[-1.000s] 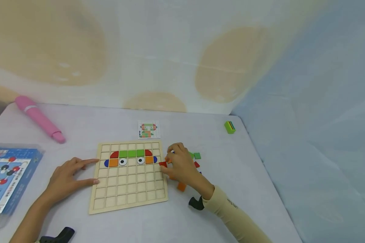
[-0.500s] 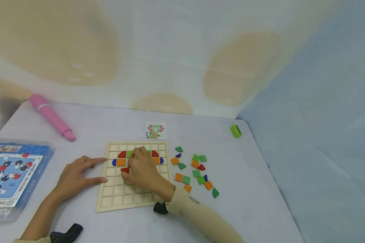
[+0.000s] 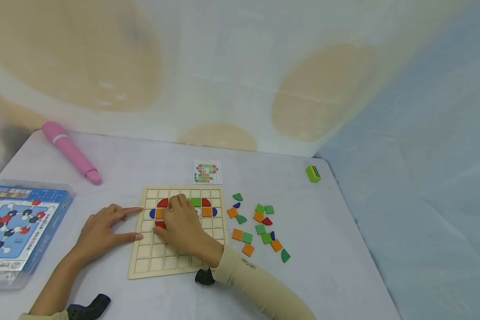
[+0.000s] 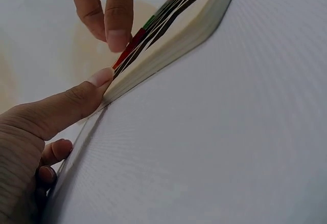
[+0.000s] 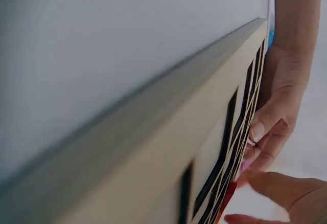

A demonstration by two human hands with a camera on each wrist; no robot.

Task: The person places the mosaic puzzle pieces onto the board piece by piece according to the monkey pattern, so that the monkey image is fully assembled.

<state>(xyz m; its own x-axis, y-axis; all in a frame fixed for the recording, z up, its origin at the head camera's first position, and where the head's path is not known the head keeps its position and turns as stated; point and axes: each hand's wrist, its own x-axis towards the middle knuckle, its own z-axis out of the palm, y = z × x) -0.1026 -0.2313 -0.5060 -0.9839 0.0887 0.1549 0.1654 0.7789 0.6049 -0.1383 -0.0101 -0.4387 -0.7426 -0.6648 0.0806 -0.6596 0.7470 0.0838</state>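
Observation:
The wooden grid board (image 3: 172,263) lies on the table, with green, orange, red and blue tiles set in its upper rows. My left hand (image 3: 100,231) rests at its left edge, thumb and index finger extended and touching the frame. Over the board's upper left, my right hand (image 3: 186,226) bends its fingers down and pinches a red tile (image 3: 160,224) below an orange one. In the right wrist view the red tile (image 5: 228,196) shows between thumb and finger, low over the grid. The right hand hides part of the tile rows.
Several loose tiles (image 3: 247,238) lie scattered right of the board. A small pattern card (image 3: 207,172) sits behind it. A green block (image 3: 313,174) is at the back right, a pink rolled object (image 3: 73,153) at the back left, and a blue box (image 3: 22,231) at the left.
My right hand has carried the red tile from the right of the board leftward across it, to below the left orange tile. The left hand stays at the board's edge; the head view has shifted slightly.

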